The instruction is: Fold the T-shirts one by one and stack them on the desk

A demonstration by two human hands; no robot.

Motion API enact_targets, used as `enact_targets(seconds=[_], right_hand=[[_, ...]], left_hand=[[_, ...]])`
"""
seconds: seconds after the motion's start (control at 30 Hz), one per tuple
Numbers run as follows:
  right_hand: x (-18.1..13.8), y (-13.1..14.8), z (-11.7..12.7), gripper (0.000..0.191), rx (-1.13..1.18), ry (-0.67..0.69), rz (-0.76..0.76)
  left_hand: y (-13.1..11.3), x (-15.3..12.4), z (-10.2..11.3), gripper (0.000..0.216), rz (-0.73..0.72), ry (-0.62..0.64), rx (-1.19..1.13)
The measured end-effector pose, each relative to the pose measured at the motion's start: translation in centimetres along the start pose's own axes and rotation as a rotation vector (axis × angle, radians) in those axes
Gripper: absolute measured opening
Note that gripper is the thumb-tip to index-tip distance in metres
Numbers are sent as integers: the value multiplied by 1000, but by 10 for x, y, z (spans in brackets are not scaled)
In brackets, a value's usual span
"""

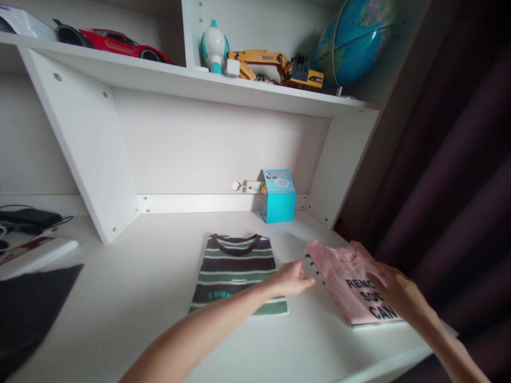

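A striped T-shirt (pixel 235 263) in green, black and white lies folded flat on the white desk, collar toward the wall. My left hand (pixel 293 279) hovers by its right side with fingers curled in; nothing shows in it, and the forearm hides part of the shirt's lower half. To the right is a folded pink T-shirt (pixel 339 274) with black lettering, lying on another folded garment whose striped edge peeks out at the left. Over the right side of the pink shirt my right hand (pixel 399 290) rests with its fingers stretched out, covering part of the print.
A blue desk calendar (pixel 280 206) stands near the back wall, beside a power outlet (pixel 254 186). Overhead, the shelf (pixel 255 88) holds a toy excavator (pixel 279 64), a globe (pixel 359 42) and a red toy car (pixel 115 43). Dark curtains (pixel 451 159) hang at the right.
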State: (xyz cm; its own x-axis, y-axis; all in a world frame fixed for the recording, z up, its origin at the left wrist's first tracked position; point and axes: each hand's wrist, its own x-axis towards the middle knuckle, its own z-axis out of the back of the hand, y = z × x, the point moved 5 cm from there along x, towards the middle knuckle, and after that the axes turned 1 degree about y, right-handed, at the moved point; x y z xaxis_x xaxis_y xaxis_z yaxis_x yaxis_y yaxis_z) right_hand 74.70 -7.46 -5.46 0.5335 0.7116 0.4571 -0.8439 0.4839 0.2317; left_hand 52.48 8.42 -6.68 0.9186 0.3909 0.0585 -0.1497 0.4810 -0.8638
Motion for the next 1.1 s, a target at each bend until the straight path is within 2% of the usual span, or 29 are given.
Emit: enact_targets(seconds=[0.03,0.17,0.23,0.3,0.4,0.5,0.6,0.7,0.77,0.83,0.93,1.0,1.1], right_hand=[[-4,27,-3,45,41,51,52],[-25,143,-26,41,345,461,197],[-29,186,-38,34,348,551,240],[-26,214,-50,25,309,561,245],[-16,236,-69,15,290,539,215],[-10,244,-80,12,309,541,170],[-12,243,-79,13,376,533,120],[-18,237,-73,27,480,519,86],[-20,233,-67,42,540,498,83],[-16,227,-57,45,576,459,96],[1,207,-31,34,596,380,118],[16,183,-7,31,596,324,116],[38,128,33,38,602,237,81]], left_hand=[[4,-15,31,43,20,-52,93],[38,-94,146,30,160,-337,421],[57,-134,178,25,267,-374,519],[69,-166,190,27,338,-372,593],[75,-188,183,31,361,-338,614],[78,-187,168,25,349,-288,524],[81,-180,165,21,332,-303,381],[76,-175,164,22,297,-319,155],[64,-173,162,32,294,-331,18],[46,-167,159,44,281,-349,-57],[12,-145,149,48,213,-354,-99],[-11,-121,139,49,160,-334,-115],[-47,-76,119,53,25,-306,-97]])
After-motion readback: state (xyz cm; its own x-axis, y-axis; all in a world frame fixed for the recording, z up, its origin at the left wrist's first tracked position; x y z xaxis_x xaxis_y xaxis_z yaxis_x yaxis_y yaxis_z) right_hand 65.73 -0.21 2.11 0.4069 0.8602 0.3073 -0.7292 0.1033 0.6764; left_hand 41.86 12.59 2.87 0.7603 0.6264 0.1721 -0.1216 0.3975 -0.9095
